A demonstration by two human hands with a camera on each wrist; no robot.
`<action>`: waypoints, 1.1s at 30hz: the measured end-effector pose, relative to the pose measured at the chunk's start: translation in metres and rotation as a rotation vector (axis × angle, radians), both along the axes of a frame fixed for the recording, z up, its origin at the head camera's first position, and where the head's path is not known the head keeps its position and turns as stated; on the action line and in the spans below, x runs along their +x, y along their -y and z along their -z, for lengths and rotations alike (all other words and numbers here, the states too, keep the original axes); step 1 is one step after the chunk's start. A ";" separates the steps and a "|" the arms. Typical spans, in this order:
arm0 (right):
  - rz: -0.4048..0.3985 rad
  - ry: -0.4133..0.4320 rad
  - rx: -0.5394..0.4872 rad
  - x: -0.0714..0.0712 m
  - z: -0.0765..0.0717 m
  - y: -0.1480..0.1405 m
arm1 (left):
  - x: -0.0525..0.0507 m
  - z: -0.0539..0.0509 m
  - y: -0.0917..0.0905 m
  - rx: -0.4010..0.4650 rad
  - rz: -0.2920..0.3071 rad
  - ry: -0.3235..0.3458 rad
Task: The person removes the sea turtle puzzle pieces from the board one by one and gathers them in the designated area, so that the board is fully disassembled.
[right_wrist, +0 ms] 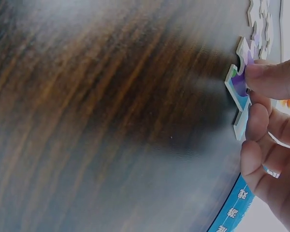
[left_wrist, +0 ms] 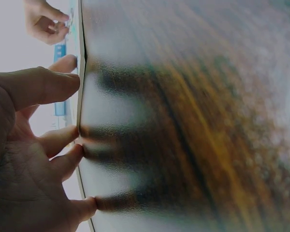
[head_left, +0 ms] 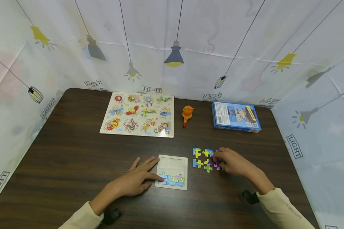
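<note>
In the head view my left hand [head_left: 136, 179] lies with spread fingers at the left side of a square wooden puzzle tray [head_left: 172, 188]. Its index finger touches joined blue puzzle pieces [head_left: 170, 180] along the tray's bottom edge; a pink and green one is beside them. My right hand [head_left: 232, 161] is over the right end of the loose puzzle pieces [head_left: 197, 163]. Close up in the right wrist view, its thumb and curled fingers are at a purple and blue puzzle piece [right_wrist: 239, 87], which they seem to pinch; the fingers partly hide it.
A wooden insect peg puzzle board [head_left: 137, 114] lies at the back of the dark table [head_left: 74, 152]. Right of it are an orange animal-shaped pen-like toy [head_left: 187, 114] and a blue box [head_left: 236, 116]. A printed curtain [head_left: 149, 38] encloses the table's back and sides.
</note>
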State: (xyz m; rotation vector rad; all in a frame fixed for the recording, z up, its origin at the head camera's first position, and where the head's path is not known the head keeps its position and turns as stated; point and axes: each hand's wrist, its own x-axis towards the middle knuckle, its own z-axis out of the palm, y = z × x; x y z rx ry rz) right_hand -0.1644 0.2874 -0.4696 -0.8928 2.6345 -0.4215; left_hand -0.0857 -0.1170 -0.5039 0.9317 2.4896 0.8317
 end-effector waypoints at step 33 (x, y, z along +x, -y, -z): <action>-0.179 -0.127 -0.038 0.053 0.012 0.159 | -0.001 -0.001 0.001 -0.026 0.008 0.010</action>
